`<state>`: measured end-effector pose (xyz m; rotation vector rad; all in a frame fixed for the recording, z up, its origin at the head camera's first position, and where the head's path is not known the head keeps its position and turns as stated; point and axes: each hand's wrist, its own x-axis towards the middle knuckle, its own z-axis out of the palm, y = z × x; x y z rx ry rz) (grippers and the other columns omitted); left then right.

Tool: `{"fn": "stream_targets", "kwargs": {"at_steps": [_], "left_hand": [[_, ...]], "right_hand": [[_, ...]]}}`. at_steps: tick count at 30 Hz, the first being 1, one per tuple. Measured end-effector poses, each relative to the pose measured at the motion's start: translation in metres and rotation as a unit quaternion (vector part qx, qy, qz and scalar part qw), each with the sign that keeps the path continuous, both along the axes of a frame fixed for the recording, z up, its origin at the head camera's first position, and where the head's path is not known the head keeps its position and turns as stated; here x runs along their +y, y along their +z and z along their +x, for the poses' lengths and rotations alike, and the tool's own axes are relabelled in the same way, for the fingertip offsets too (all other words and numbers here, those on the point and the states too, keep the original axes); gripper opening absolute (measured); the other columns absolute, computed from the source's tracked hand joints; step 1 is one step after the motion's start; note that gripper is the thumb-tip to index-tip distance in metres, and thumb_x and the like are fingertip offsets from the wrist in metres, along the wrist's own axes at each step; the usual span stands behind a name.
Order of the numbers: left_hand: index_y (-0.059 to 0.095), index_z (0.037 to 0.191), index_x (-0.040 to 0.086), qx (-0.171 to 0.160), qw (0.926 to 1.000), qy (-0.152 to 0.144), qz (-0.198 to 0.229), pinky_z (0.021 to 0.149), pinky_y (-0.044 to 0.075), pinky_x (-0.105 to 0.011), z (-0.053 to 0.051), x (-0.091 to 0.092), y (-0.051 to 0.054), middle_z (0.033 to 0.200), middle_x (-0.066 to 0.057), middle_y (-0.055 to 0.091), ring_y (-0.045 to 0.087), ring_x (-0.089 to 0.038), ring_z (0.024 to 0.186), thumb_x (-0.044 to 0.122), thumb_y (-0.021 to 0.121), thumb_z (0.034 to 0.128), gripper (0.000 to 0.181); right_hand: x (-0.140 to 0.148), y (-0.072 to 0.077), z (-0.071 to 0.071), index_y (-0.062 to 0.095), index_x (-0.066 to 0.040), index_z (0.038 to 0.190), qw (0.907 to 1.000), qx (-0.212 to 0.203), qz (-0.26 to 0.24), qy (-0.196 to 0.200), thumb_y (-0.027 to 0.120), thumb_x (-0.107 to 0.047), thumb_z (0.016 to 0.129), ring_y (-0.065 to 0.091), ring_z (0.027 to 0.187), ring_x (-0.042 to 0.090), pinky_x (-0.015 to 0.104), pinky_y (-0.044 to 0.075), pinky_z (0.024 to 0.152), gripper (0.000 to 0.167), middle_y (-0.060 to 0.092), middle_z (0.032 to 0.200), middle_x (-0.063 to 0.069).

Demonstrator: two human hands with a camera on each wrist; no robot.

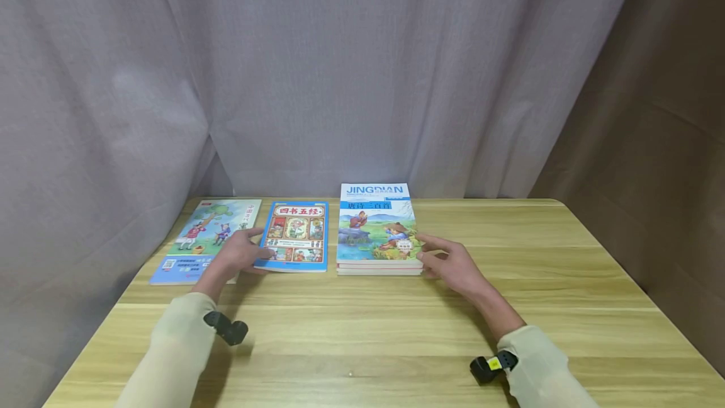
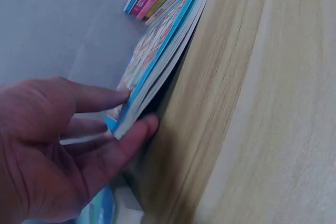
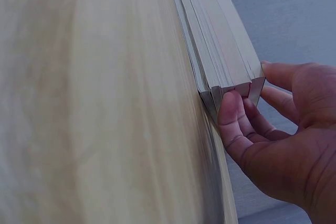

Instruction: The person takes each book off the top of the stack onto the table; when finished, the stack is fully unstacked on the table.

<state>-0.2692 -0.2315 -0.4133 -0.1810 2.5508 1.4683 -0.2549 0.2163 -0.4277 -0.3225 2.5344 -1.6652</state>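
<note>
2 holds show: the left hand pinches the near left corner of the blue-bordered book, thumb on the cover and fingers beneath, while the right hand has its fingers curled at the near right corner of the stack, with the thumb by the top cover. In the left wrist view, the book's near edge is tipped off the bench; in the head view, it lies between the leftmost book and the stack, apart from the stack.

The likeliest trouble is the left pinch: holding a thin paperback by 1 corner could let the pages sag, bend the cover or swing the far end askew. The left hand also overlaps the leftmost book and might drag it. On the right, uneven pressure at the corner could slide the stacked volumes over each other, since nothing visible binds them. A push away from the person could send the stack into the grey curtain.

The bench has a pale wood grain with darker streaks, and the books sit near its far edge. Grey cloth hangs behind, and a brown curtain closes the right side.
</note>
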Motion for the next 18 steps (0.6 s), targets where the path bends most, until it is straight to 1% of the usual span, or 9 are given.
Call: {"fn": "stream_targets", "kwargs": {"at_steps": [2,3,5,6,8,12,15,16,18], "left_hand": [[0.035,0.159,-0.01,0.02,0.9972,-0.006,-0.072,0.1,0.061,-0.054,0.0,0.001,0.003,0.135,-0.038,0.055,0.066,-0.043,0.118,0.008,0.074,0.0945,0.077],[0.039,0.156,-0.011,0.031,0.9929,-0.011,-0.115,0.108,0.056,-0.058,0.0,0.002,0.005,0.14,-0.039,0.055,0.062,-0.047,0.124,0.012,0.076,0.0934,0.076],[0.046,0.152,-0.011,0.05,0.9807,-0.015,-0.188,0.118,0.044,-0.062,-0.001,0.004,0.006,0.148,-0.037,0.053,0.054,-0.052,0.135,0.018,0.078,0.0911,0.075],[0.049,0.15,-0.011,0.06,0.9731,-0.016,-0.222,0.121,0.04,-0.062,-0.002,0.004,0.006,0.149,-0.035,0.053,0.052,-0.053,0.138,0.02,0.079,0.0899,0.074],[0.052,0.148,-0.011,0.068,0.9635,-0.016,-0.258,0.12,0.041,-0.063,-0.002,0.007,0.007,0.148,-0.034,0.055,0.051,-0.054,0.138,0.022,0.079,0.0886,0.073],[0.054,0.147,-0.009,0.078,0.9506,-0.012,-0.3,0.113,0.049,-0.061,0.0,0.014,0.009,0.145,-0.03,0.06,0.058,-0.051,0.133,0.021,0.077,0.0887,0.069],[0.056,0.147,-0.006,0.099,0.9421,-0.007,-0.32,0.106,0.054,-0.061,0.003,0.019,0.01,0.144,-0.029,0.062,0.061,-0.05,0.129,0.02,0.074,0.0911,0.065],[0.056,0.147,-0.005,0.109,0.9399,-0.004,-0.324,0.102,0.057,-0.06,0.003,0.021,0.011,0.141,-0.028,0.064,0.064,-0.049,0.125,0.02,0.073,0.0916,0.063],[0.058,0.147,-0.003,0.132,0.94,0.002,-0.315,0.092,0.061,-0.057,0.005,0.025,0.011,0.131,-0.026,0.071,0.069,-0.045,0.114,0.02,0.072,0.0934,0.06]], "right_hand": [[0.0,0.0,0.0,0.051,-0.004,0.156,1.0,-0.002,0.0,-0.001,0.066,-0.019,0.105,0.072,0.098,0.025,0.038,0.067,0.085,0.055,0.056,0.141,0.03],[0.0,0.001,0.0,0.051,-0.004,0.156,1.0,-0.003,0.0,-0.001,0.066,-0.019,0.105,0.072,0.098,0.025,0.038,0.067,0.085,0.055,0.056,0.141,0.03],[0.0,0.001,0.0,0.05,-0.005,0.156,1.0,-0.005,0.0,0.0,0.067,-0.02,0.105,0.072,0.098,0.025,0.039,0.067,0.085,0.056,0.056,0.141,0.029],[0.0,0.002,0.0,0.05,-0.005,0.156,1.0,-0.006,-0.001,0.0,0.067,-0.02,0.105,0.072,0.098,0.026,0.039,0.067,0.085,0.056,0.056,0.141,0.029],[0.0,0.002,0.0,0.051,-0.005,0.156,1.0,-0.007,-0.004,0.001,0.067,-0.021,0.105,0.072,0.098,0.027,0.04,0.067,0.085,0.057,0.056,0.14,0.029],[0.0,0.003,0.0,0.051,-0.005,0.156,0.9999,-0.008,-0.008,0.002,0.068,-0.021,0.104,0.072,0.096,0.027,0.041,0.067,0.085,0.057,0.057,0.138,0.029],[0.0,0.003,-0.001,0.05,-0.004,0.156,0.9999,-0.011,-0.007,0.001,0.068,-0.021,0.104,0.071,0.094,0.026,0.04,0.067,0.083,0.057,0.058,0.138,0.029],[0.0,0.004,-0.002,0.05,-0.004,0.156,0.9999,-0.011,-0.006,0.001,0.068,-0.022,0.104,0.071,0.093,0.026,0.04,0.067,0.082,0.057,0.058,0.138,0.029],[0.0,0.004,-0.004,0.051,-0.005,0.156,1.0,-0.008,-0.001,0.0,0.067,-0.023,0.105,0.07,0.091,0.025,0.039,0.067,0.08,0.057,0.058,0.138,0.029]]}}
